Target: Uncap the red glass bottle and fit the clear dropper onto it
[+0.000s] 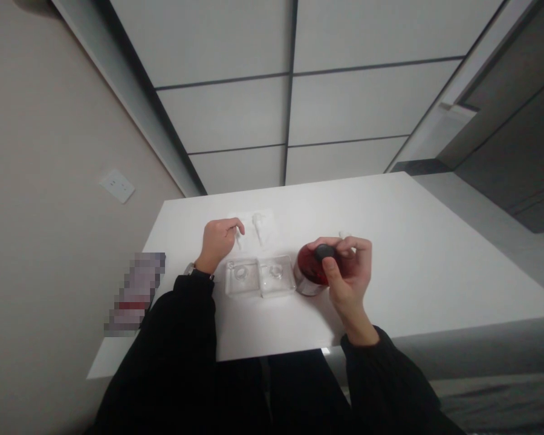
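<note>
right hand: fingers pinching dark cap on red jar, jar on white table | left hand: fingers curled around small white piece, resting on table | clear case: between hands, just beside jar

The table, across the middle of the frame, is seen as a smooth, matt white surface. Two small trays at its centre appear to be made of clear, glossy plastic. The round jar just to their right is seen as translucent red, glass or plastic, with a glossy sheen, and a dark, matt knob is set on it. The sleeves at the lower edge are of black, matt cloth. The wall at the left is rendered matt beige, with a smooth white plastic socket plate.
</note>
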`<state>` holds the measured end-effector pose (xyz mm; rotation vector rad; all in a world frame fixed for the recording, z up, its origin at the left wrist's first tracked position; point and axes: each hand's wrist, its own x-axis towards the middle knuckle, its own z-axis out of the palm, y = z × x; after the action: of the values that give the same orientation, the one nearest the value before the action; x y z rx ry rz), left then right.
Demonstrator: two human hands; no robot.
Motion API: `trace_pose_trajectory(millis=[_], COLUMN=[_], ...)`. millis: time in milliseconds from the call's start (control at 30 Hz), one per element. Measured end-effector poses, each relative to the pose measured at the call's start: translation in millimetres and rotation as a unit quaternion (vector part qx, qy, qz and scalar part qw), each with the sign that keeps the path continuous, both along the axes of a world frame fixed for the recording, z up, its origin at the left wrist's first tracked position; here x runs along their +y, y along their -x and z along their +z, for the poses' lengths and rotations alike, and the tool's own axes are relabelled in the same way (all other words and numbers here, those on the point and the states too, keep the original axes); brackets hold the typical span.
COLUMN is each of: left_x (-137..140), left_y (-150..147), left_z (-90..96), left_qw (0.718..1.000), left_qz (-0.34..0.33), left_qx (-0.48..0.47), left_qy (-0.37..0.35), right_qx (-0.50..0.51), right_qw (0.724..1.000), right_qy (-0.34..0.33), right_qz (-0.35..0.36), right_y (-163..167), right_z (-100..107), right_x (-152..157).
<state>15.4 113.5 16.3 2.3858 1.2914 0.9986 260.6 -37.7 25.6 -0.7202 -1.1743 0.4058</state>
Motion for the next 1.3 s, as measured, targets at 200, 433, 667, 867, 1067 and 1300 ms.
trace_pose_trajectory(millis=[200,433,667,867,1067,1300], left_x=[-1,-4,-6,-5,-34,-127], left_y=[-1,0,-2,0,17,40], left_z=[-0.3,1.3,2.3,4.3,20.6,0.5], left_qw=[1.0,1.0,0.999,0.997,0.982,0.971], left_qz=[0.0,0.006,-0.001,0.007,0.018,-0.077], left_qx=[-0.01,-0.021,-0.043,-0.082,-0.186,-0.118], left_qy=[-0.007,-0.011,-0.015,-0.008,0.042,0.193], right_qx=[-0.016,-0.047,-0.447,-0.446,-0.193,-0.109], right_qw=[0.999,0.992,0.863,0.861,0.956,0.946], right_qy=[0.023,0.01,0.234,0.239,0.22,0.298], right_qz=[-0.018,-0.114,-0.039,-0.046,-0.011,0.06], right_y=[-4,-43,-82,-76,-80,-30], right_z=[8,44,-12,-27,-3,-35], right_x=[-7,21,107,107,29,-42])
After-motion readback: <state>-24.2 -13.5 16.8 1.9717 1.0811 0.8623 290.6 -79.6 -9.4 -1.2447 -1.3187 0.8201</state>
